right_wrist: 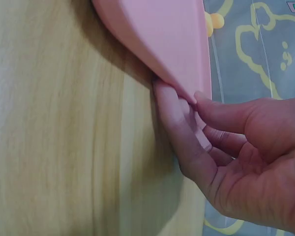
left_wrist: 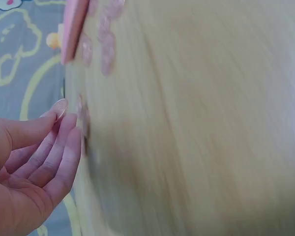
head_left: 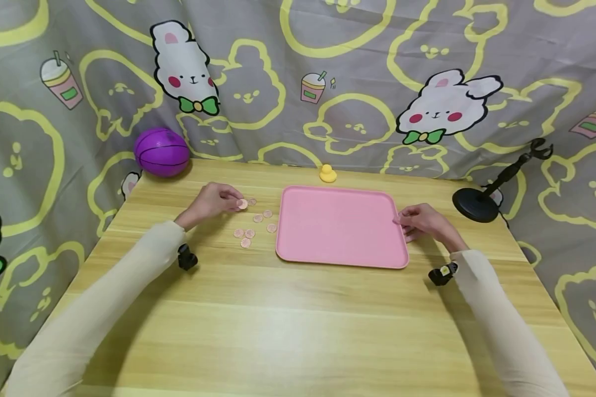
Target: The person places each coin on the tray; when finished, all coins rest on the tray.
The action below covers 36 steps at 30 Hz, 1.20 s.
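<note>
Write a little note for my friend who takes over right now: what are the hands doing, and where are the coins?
Left hand: fingers pinch one coin just above the table.
Right hand: fingers grip the pink tray's right edge.
Coins: six more lie on the table, left of the tray.
Done: no coin in the tray yet.
Left: the held coin and those on the table.

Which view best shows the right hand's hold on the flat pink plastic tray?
The right wrist view: the right hand pinches the flat pink plastic tray at its edge, close up. The head view shows it small; the left wrist view shows only a tray sliver.
</note>
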Each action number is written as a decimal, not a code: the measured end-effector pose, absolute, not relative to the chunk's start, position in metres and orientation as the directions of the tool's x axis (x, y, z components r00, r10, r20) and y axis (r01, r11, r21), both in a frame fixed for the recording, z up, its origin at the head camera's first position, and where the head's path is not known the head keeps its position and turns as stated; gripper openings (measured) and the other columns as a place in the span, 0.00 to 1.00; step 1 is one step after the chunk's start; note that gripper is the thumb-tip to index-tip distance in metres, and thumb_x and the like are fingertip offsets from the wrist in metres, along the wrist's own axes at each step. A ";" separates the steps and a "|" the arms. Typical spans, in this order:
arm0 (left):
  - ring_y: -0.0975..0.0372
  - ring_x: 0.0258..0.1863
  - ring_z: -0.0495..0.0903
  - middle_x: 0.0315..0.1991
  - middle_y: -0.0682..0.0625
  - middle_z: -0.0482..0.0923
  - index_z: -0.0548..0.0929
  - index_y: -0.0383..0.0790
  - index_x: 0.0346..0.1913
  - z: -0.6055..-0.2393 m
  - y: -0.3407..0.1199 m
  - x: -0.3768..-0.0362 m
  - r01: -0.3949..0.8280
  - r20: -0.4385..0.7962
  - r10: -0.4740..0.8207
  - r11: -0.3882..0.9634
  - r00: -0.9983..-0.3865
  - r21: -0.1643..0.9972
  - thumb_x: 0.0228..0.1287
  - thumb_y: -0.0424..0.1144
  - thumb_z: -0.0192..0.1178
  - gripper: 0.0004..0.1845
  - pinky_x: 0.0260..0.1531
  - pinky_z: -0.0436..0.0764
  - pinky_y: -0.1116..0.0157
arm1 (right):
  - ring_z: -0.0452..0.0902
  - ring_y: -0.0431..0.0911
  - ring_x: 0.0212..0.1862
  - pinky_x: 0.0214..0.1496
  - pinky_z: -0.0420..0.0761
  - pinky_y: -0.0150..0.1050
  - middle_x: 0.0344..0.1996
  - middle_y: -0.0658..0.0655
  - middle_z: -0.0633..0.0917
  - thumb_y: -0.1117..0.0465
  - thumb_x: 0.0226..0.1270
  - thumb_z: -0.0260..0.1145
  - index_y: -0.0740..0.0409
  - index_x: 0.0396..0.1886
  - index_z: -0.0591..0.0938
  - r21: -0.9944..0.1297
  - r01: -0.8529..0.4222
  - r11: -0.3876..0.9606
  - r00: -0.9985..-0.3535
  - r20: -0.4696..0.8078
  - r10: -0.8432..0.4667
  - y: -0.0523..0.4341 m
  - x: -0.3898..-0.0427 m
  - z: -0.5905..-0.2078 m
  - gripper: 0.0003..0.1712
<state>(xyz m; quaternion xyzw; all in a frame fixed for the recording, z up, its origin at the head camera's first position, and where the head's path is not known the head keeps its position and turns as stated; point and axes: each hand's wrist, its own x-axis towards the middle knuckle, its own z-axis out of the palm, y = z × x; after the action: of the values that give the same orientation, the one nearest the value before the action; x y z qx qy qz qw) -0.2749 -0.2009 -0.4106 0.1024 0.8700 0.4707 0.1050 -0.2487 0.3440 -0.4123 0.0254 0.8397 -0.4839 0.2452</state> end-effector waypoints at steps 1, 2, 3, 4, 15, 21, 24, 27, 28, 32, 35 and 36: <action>0.51 0.42 0.91 0.48 0.30 0.87 0.86 0.24 0.52 -0.410 -0.197 -0.276 0.063 -0.097 0.278 0.513 -0.956 0.856 0.72 0.29 0.65 0.11 0.44 0.90 0.61 | 0.85 0.41 0.30 0.38 0.91 0.41 0.29 0.53 0.86 0.62 0.81 0.62 0.78 0.58 0.74 -0.797 0.277 0.537 -0.879 -0.436 -0.194 0.344 -0.249 -0.412 0.21; 0.51 0.43 0.91 0.49 0.30 0.86 0.85 0.23 0.52 -0.410 -0.193 -0.277 0.038 -0.112 0.277 0.485 -0.954 0.874 0.73 0.29 0.65 0.12 0.46 0.89 0.61 | 0.85 0.42 0.30 0.38 0.91 0.41 0.29 0.54 0.86 0.62 0.80 0.62 0.79 0.58 0.74 -0.794 0.277 0.541 -0.879 -0.436 -0.191 0.343 -0.248 -0.411 0.21; 0.52 0.43 0.91 0.49 0.30 0.86 0.85 0.23 0.53 -0.409 -0.190 -0.278 0.012 -0.129 0.276 0.457 -0.953 0.889 0.72 0.29 0.65 0.12 0.47 0.89 0.60 | 0.85 0.41 0.30 0.38 0.91 0.41 0.29 0.54 0.86 0.62 0.80 0.62 0.79 0.57 0.74 -0.791 0.273 0.548 -0.881 -0.434 -0.189 0.342 -0.249 -0.411 0.21; 0.52 0.44 0.91 0.50 0.30 0.86 0.85 0.23 0.53 -0.408 -0.185 -0.279 -0.015 -0.146 0.272 0.431 -0.951 0.902 0.72 0.30 0.66 0.13 0.49 0.89 0.60 | 0.85 0.41 0.30 0.38 0.91 0.41 0.29 0.53 0.86 0.63 0.80 0.62 0.79 0.56 0.74 -0.789 0.266 0.554 -0.882 -0.431 -0.189 0.342 -0.249 -0.411 0.20; 0.47 0.49 0.88 0.51 0.36 0.88 0.88 0.30 0.54 -0.400 -0.121 -0.293 -0.049 -0.174 0.295 0.388 -0.939 0.921 0.71 0.34 0.69 0.13 0.56 0.86 0.52 | 0.86 0.41 0.30 0.36 0.91 0.42 0.27 0.53 0.87 0.65 0.80 0.63 0.78 0.53 0.74 -0.788 0.279 0.548 -0.878 -0.441 -0.188 0.342 -0.247 -0.410 0.17; 0.54 0.44 0.91 0.52 0.36 0.88 0.89 0.29 0.52 -0.403 -0.084 -0.301 -0.109 -0.213 0.283 0.341 -0.935 0.934 0.67 0.30 0.71 0.13 0.52 0.88 0.59 | 0.87 0.42 0.28 0.35 0.91 0.43 0.26 0.55 0.87 0.66 0.79 0.63 0.80 0.54 0.74 -0.792 0.274 0.545 -0.885 -0.430 -0.180 0.340 -0.248 -0.407 0.17; 0.57 0.40 0.91 0.51 0.36 0.88 0.90 0.29 0.51 -0.405 -0.070 -0.303 -0.109 -0.231 0.304 0.370 -0.924 0.923 0.67 0.30 0.71 0.12 0.48 0.89 0.62 | 0.87 0.43 0.27 0.35 0.91 0.43 0.26 0.55 0.88 0.66 0.79 0.62 0.80 0.54 0.75 -0.792 0.287 0.539 -0.884 -0.436 -0.168 0.338 -0.247 -0.406 0.17; 0.54 0.39 0.92 0.49 0.32 0.88 0.88 0.26 0.51 -0.406 -0.061 -0.303 -0.146 -0.262 0.321 0.344 -0.910 0.928 0.68 0.27 0.69 0.12 0.46 0.89 0.60 | 0.86 0.42 0.28 0.34 0.91 0.42 0.27 0.54 0.87 0.67 0.79 0.63 0.80 0.54 0.74 -0.795 0.290 0.533 -0.891 -0.428 -0.154 0.336 -0.246 -0.407 0.17; 0.52 0.38 0.92 0.48 0.31 0.87 0.88 0.25 0.52 -0.406 -0.058 -0.303 -0.165 -0.273 0.324 0.325 -0.906 0.931 0.68 0.25 0.68 0.11 0.46 0.90 0.59 | 0.86 0.42 0.28 0.34 0.91 0.42 0.27 0.54 0.86 0.67 0.78 0.63 0.80 0.54 0.74 -0.797 0.290 0.530 -0.894 -0.423 -0.146 0.335 -0.246 -0.407 0.17; 0.53 0.35 0.92 0.46 0.30 0.87 0.87 0.22 0.51 -0.408 -0.052 -0.303 -0.164 -0.281 0.325 0.344 -0.903 0.925 0.68 0.23 0.65 0.11 0.45 0.90 0.59 | 0.85 0.41 0.28 0.33 0.90 0.41 0.28 0.53 0.85 0.68 0.76 0.64 0.79 0.58 0.70 -0.806 0.275 0.525 -0.907 -0.398 -0.136 0.332 -0.243 -0.408 0.21; 0.54 0.35 0.92 0.46 0.30 0.87 0.86 0.22 0.51 -0.410 -0.050 -0.303 -0.143 -0.275 0.341 0.364 -0.899 0.920 0.68 0.23 0.65 0.11 0.44 0.90 0.59 | 0.84 0.42 0.27 0.31 0.90 0.40 0.28 0.53 0.84 0.69 0.76 0.64 0.79 0.60 0.69 -0.804 0.270 0.530 -0.910 -0.393 -0.133 0.331 -0.242 -0.408 0.22; 0.54 0.34 0.92 0.46 0.30 0.88 0.86 0.22 0.51 -0.411 -0.049 -0.304 -0.142 -0.273 0.344 0.361 -0.898 0.922 0.68 0.23 0.64 0.11 0.44 0.90 0.59 | 0.84 0.42 0.27 0.31 0.90 0.40 0.28 0.53 0.84 0.68 0.76 0.64 0.78 0.60 0.69 -0.802 0.272 0.532 -0.910 -0.394 -0.129 0.331 -0.242 -0.408 0.22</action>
<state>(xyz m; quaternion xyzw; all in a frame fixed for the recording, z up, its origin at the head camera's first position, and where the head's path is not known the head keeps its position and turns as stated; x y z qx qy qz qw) -0.3036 -0.0494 -0.4106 0.0633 0.7959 0.5619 0.2164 -0.2422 0.3305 -0.4084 0.0420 0.8502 -0.4819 0.2079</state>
